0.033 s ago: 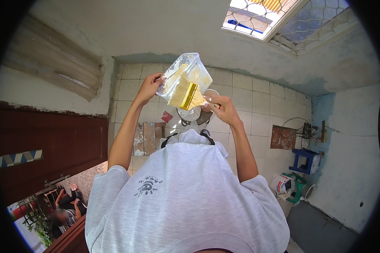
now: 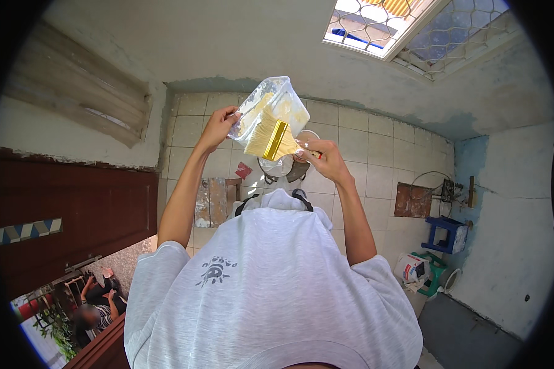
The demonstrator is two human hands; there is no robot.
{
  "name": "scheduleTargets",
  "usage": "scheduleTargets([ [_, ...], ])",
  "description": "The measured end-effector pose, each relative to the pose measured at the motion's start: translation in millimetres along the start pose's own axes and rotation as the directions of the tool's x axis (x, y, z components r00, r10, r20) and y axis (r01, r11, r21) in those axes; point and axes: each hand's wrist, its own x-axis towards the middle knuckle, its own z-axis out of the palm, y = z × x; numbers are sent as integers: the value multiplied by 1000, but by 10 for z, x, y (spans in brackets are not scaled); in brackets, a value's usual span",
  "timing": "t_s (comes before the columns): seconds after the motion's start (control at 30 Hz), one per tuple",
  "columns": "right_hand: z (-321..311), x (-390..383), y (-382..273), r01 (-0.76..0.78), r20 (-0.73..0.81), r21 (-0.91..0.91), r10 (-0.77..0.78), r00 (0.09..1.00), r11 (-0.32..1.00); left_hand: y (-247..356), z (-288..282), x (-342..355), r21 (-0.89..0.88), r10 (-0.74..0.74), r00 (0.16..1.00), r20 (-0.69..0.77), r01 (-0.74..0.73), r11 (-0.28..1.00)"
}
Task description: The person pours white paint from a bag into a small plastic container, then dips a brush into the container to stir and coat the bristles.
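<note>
Brush [image 2: 266, 136] in clear bag [image 2: 276, 106], held up at arm's length over the tiled floor [image 2: 375, 160].
Brush is partly sleeved: bristles inside, ferrule at the bag mouth; judged unfinished either way. Left hand [image 2: 218, 126] raised, fingers pinching the bag's edge. Right hand [image 2: 326, 158] raised, fingers closed on the handle. A bucket [image 2: 283, 167] stands below.

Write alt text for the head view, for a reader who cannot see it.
A person in a grey T-shirt holds up a clear plastic bag with a wide paintbrush in it, left hand on the bag's edge, right hand at the brush handle. Behind: a tiled wall, a blue stool and a dark red door.
</note>
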Motion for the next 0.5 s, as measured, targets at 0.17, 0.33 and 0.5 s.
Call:
scheduleTargets([
  [0.17, 29, -3, 44, -58, 52, 8, 58, 997, 998, -17, 61, -12, -69, 57, 998, -40, -60, 996],
  [0.33, 22, -22, 49, -87, 67, 37, 84, 994, 996, 30, 118, -31, -88, 40, 998, -39, -43, 995],
  [0.5, 20, -18, 38, -118, 93, 45, 113, 989, 992, 18, 94, -51, -91, 8, 1000, -13, -9, 996],
])
